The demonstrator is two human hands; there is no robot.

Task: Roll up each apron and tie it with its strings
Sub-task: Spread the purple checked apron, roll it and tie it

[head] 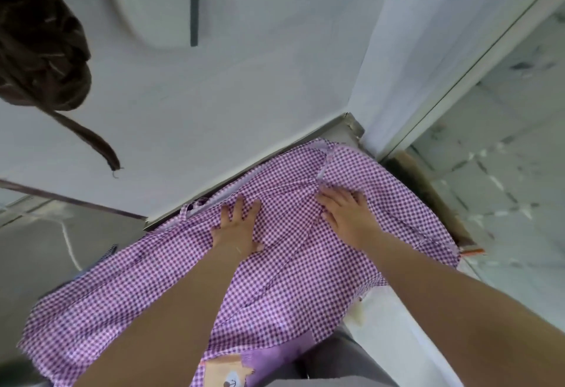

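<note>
A purple and white checked apron (299, 264) lies spread flat over a counter, reaching from the back corner to the near edge. My left hand (237, 227) presses flat on the cloth near its far left side, fingers straight and spread. My right hand (347, 212) lies flat on the cloth a little to the right, fingers pointing towards the far corner. A thin apron string (195, 205) loops at the far edge beside my left hand. A plain purple patch with a picture (232, 370) shows at the apron's near end.
A white wall (214, 96) rises right behind the counter. Dark brown cloth (39, 41) hangs on it at the upper left. A metal counter surface (46, 249) extends to the left. A tiled floor (504, 172) drops away on the right.
</note>
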